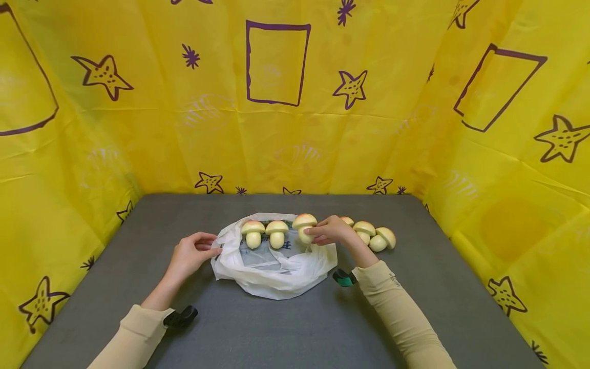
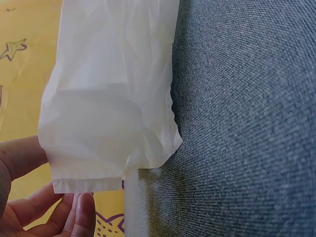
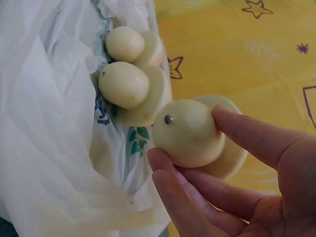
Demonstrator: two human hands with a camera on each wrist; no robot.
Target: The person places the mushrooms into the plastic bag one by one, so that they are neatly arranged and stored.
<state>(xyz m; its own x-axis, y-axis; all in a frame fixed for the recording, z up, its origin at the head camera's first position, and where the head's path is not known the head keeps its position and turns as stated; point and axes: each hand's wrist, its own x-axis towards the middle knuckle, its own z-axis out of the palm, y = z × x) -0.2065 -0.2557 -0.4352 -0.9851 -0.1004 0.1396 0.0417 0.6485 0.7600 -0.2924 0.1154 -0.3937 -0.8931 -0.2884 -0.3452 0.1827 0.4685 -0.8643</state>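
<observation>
My right hand [image 1: 329,230] pinches a toy mushroom [image 1: 304,221] by its stem, over the right side of a white plastic bag [image 1: 276,282]. The mushroom has a cream stem and a tan-orange cap; in the right wrist view its stem end [image 3: 185,133] points at the camera. Two like mushrooms [image 1: 253,234] [image 1: 277,234] lie side by side in the bag's opening. At the bag's left edge is my left hand [image 1: 191,253], thumb and fingers apart, fingertips right at the plastic. The left wrist view shows those fingers [image 2: 49,212] beside the bag's side [image 2: 98,128], partly hidden behind it.
Several more mushrooms [image 1: 379,239] lie on the grey table [image 1: 258,333] to the right, partly behind my right forearm. Yellow cloth [image 1: 276,143] with star drawings encloses the table at the back and sides. Dark wristbands [image 1: 181,316] are on both wrists.
</observation>
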